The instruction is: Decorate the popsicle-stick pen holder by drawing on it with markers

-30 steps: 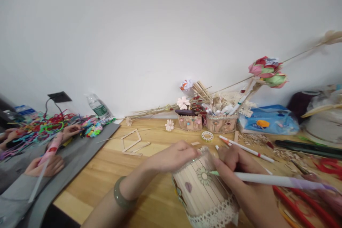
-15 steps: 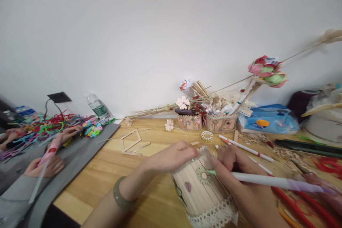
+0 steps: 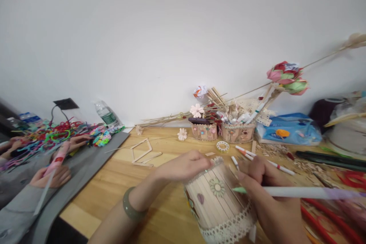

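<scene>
A person holds a wooden pot just over the table or on it; its underside is out of sight, so which one is hard to tell. The pot is low in the middle of the view, tipped to one side, and made of thin flat sticks. It has a light green flower on its side, a little purple heart near that, and white lace around one end.

The left hand is bent over the other end of the pot. Its fingers are curled onto the edge, but their tips are hidden. A green bracelet is on that arm.

The right hand has its fingers closed around a white pen. The green tip of the pen points at the pot, close beside the flower. It is hard to tell if the tip touches the wood.

Behind the hands, a white ring lies flat on the table, with more pens near the right hand. Two little wooden baskets stand side by side near the wall, with a blue packet next to them. Thin sticks lie to the left. Farther left, another person's hand holds a pink tool over a gray mat.
</scene>
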Available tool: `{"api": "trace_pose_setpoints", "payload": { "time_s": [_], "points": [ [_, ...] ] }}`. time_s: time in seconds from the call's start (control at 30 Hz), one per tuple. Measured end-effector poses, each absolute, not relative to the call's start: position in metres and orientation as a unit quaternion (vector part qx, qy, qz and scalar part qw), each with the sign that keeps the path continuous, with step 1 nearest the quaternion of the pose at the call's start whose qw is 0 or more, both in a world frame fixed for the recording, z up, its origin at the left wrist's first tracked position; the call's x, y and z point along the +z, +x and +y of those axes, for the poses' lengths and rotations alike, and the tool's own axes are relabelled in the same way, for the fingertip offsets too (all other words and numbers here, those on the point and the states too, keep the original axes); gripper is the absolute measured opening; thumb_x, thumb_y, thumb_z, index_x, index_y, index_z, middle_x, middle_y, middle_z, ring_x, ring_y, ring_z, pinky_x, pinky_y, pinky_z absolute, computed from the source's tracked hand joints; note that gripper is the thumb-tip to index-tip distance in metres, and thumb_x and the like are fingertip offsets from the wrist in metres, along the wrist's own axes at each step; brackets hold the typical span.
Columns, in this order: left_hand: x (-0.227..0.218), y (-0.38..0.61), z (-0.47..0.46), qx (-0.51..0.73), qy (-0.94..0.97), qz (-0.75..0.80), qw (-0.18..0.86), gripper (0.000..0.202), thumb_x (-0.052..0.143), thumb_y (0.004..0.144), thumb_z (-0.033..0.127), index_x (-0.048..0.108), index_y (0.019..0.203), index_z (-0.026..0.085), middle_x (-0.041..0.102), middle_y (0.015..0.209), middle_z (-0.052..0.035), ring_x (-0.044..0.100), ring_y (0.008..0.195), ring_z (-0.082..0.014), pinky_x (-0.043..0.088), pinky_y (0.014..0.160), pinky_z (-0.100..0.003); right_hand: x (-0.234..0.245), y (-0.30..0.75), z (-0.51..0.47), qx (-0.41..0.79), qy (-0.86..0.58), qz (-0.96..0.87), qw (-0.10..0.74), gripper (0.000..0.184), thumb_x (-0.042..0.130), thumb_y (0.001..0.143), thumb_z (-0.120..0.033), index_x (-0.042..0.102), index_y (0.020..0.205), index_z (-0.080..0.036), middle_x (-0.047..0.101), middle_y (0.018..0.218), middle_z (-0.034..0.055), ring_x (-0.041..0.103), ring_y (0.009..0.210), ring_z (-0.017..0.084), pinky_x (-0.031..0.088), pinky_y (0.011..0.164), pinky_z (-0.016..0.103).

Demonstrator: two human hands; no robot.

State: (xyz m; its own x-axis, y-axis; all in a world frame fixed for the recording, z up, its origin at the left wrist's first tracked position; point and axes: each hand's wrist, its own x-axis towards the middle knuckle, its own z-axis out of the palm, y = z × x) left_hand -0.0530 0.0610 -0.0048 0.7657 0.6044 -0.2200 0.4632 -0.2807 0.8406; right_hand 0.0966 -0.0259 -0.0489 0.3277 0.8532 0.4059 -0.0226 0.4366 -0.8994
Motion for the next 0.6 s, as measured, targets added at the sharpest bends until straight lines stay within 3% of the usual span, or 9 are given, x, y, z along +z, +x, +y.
{"api": "trace_pose_setpoints", "payload": {
  "time_s": [0.13,0.27,0.37,0.5,0.6],
  "points": [
    [0.005,-0.062,0.064,0.057,0.851,0.312,0.417,0.035,0.036,0.080,0.034,0.026,0.050,0.019,0.023,0.051,0.0053,0.025,0.048,-0.0075,0.021,0.044,-0.023,-0.051,0.101,-0.023,0.307,-0.406,-0.452,0.732,0.036,0.058,0.080,-0.025,0.033,0.054,-0.022,0.030,0.048,-0.0067,0.026,0.047,0.012,0.023,0.043,0.027],
    [0.004,-0.060,0.067,0.064,0.911,0.309,0.265,0.035,0.037,0.080,0.030,0.026,0.049,0.019,0.023,0.050,0.0056,0.024,0.045,-0.0069,0.020,0.045,-0.023,-0.047,0.104,-0.017,0.263,-0.441,-0.439,0.737,0.036,0.060,0.079,-0.026,0.035,0.054,-0.022,0.032,0.048,-0.0073,0.026,0.047,0.011,0.022,0.044,0.027],
    [-0.002,-0.052,0.064,0.052,0.930,0.295,0.213,0.034,0.042,0.077,0.026,0.030,0.047,0.018,0.024,0.047,0.0064,0.024,0.045,-0.0067,0.019,0.047,-0.024,-0.041,0.106,-0.014,0.228,-0.464,-0.417,0.748,0.036,0.063,0.077,-0.027,0.036,0.053,-0.021,0.033,0.049,-0.0074,0.027,0.047,0.011,0.021,0.045,0.027],
    [-0.006,-0.045,0.054,0.040,0.942,0.277,0.186,0.036,0.041,0.082,0.031,0.042,0.050,0.016,0.038,0.051,0.0042,0.032,0.049,-0.0081,0.024,0.052,-0.023,-0.036,0.113,-0.014,0.209,-0.479,-0.395,0.756,0.035,0.064,0.076,-0.032,0.038,0.056,-0.022,0.035,0.051,-0.0075,0.029,0.048,0.011,0.022,0.045,0.027],
    [-0.005,-0.047,0.048,0.100,0.931,0.263,0.231,0.040,0.032,0.087,0.040,0.058,0.071,0.014,0.056,0.071,-0.0026,0.046,0.065,-0.0127,0.034,0.065,-0.023,-0.035,0.121,-0.016,0.208,-0.480,-0.387,0.759,0.033,0.064,0.075,-0.036,0.038,0.058,-0.022,0.036,0.052,-0.0074,0.030,0.049,0.011,0.022,0.045,0.027]
  ]
}}
